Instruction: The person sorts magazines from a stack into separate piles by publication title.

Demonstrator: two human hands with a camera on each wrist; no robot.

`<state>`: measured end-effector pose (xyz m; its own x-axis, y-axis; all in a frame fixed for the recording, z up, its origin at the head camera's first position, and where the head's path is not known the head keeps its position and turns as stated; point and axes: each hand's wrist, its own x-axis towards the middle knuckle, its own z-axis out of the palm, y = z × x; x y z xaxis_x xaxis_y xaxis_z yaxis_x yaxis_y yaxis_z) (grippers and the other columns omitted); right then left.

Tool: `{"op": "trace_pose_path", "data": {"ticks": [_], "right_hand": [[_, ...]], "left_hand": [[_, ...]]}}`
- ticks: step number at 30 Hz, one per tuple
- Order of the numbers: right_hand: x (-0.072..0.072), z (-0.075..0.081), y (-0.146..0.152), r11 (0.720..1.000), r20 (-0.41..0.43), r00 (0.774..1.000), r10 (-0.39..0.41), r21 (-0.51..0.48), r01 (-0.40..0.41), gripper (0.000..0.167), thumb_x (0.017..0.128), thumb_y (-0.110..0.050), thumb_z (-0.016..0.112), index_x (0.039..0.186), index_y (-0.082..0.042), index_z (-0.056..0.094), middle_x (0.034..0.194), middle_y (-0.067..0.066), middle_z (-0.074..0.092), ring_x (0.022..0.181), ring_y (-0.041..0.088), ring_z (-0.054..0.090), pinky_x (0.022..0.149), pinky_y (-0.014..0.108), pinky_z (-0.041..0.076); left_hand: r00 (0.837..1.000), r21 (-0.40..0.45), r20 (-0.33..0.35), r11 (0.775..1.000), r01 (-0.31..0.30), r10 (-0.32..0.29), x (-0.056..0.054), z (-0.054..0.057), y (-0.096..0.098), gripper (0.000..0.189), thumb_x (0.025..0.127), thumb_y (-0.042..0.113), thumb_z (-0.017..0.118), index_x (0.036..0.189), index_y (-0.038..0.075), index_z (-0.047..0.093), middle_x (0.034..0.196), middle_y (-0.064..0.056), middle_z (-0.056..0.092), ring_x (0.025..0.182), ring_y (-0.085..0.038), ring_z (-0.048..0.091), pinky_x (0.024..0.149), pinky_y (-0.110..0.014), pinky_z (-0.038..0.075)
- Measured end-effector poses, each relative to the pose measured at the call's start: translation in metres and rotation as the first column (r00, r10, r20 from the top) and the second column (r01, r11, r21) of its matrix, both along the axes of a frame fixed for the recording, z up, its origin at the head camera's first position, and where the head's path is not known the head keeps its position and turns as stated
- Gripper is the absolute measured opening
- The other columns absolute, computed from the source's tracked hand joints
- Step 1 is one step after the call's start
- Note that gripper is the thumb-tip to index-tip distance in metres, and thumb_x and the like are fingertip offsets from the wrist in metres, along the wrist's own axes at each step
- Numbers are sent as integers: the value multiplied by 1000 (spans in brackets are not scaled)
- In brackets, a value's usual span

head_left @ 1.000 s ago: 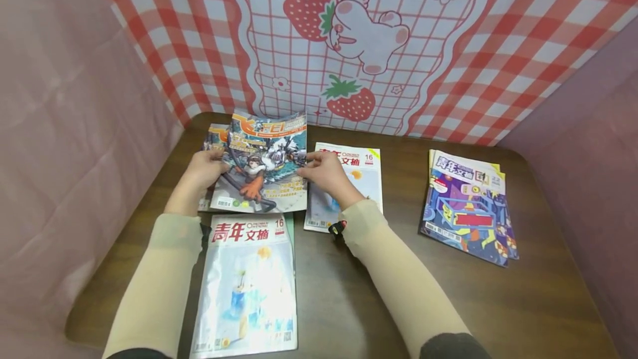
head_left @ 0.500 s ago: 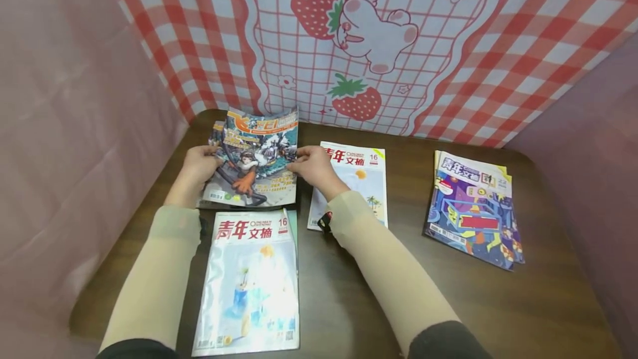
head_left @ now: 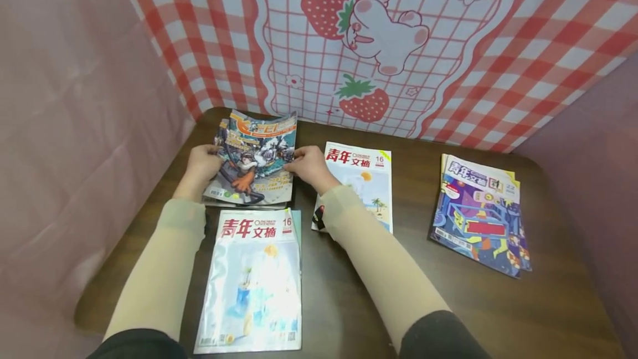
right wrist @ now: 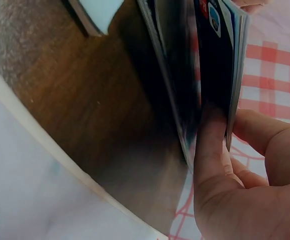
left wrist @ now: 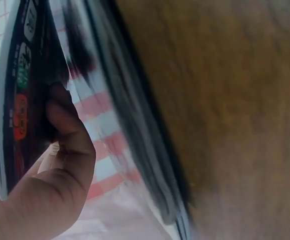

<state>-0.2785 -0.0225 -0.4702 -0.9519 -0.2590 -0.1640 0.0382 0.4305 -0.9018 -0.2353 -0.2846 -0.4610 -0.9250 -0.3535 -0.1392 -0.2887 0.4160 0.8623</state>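
Both hands hold one magazine (head_left: 259, 159) with an orange title and a cartoon figure on its cover, at the table's back left. My left hand (head_left: 200, 165) pinches its left edge, with fingers curled under it in the left wrist view. Its right edge sits between the thumb and fingers of my right hand (head_left: 311, 166). Both wrist views show a gap between this magazine and the stack (left wrist: 135, 125) below it. Much of that stack is hidden in the head view. Just in front lies a magazine (head_left: 254, 281) with a red title and glare on its cover.
A like magazine (head_left: 371, 181) lies right of the right hand, partly under the forearm. Farther right is a small pile of purple-covered magazines (head_left: 476, 215) on the brown table (head_left: 553, 303). A red-checked cloth (head_left: 209, 32) hangs behind, and a pink curtain (head_left: 75, 98) on the left.
Both hands have brought the held magazine left and lower, so it now covers more of the stack under it. The head view has also shifted slightly. The other magazines stay put on the table.
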Motion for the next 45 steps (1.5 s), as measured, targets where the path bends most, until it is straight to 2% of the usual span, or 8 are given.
{"op": "trace_pose_path", "data": {"ticks": [7,16,20,26,31,36,42,45], "right_hand": [[-1,0,0,998,50,999,-1,62,-2,58,86,-11,83,135,8,59,103,16,72,83,20,71,77,35,58],[2,-1,6,985,45,999,19,172,-26,57,88,-19,83,134,5,60,134,20,59,106,27,64,86,40,56],[2,-2,8,982,39,999,19,188,-26,58,87,-20,84,133,6,61,134,21,59,108,27,64,88,41,55],[2,-3,10,981,28,1000,8,195,-13,53,86,-20,85,129,4,65,129,19,62,98,24,66,85,41,56],[3,-3,11,974,9,1000,-3,226,1,40,84,-22,86,112,2,73,107,14,69,86,22,65,76,40,56],[6,-1,13,971,-8,1000,-11,239,13,38,83,-24,88,107,2,74,103,12,69,87,22,65,75,39,57],[8,1,18,974,-32,1000,-1,227,8,37,84,-24,86,110,1,73,109,13,69,97,28,64,77,41,57],[9,3,22,981,-25,1000,4,194,1,39,86,-22,84,115,1,71,109,12,69,97,27,65,79,41,57]], "left_hand": [[999,-188,43,982,21,-13,-1,-2,-3,51,82,-3,52,131,-12,60,129,-32,59,113,-40,52,104,-50,42],[991,-282,121,956,87,-55,-1,-2,-6,49,81,1,58,128,-10,62,125,-33,60,112,-46,55,100,-53,46],[990,-318,125,942,105,-68,-2,-2,-5,47,81,1,58,126,-10,63,125,-33,60,114,-48,54,103,-54,44],[991,-400,95,908,121,-90,-4,-4,-2,42,79,2,58,118,-12,66,118,-35,63,112,-50,57,101,-54,45],[991,-470,86,872,133,-105,-4,-4,-1,19,77,3,60,90,-8,67,101,-34,65,95,-50,58,88,-57,48],[995,-457,79,885,89,-59,0,-2,-3,12,75,4,62,77,-7,63,97,-35,64,95,-52,57,89,-58,48],[998,-425,41,904,52,-38,6,2,-4,14,76,7,60,77,-7,64,94,-32,64,94,-50,55,88,-56,48],[999,-406,2,913,38,-41,7,6,-1,18,78,8,60,83,-8,67,98,-31,64,98,-51,54,90,-57,46]]}}
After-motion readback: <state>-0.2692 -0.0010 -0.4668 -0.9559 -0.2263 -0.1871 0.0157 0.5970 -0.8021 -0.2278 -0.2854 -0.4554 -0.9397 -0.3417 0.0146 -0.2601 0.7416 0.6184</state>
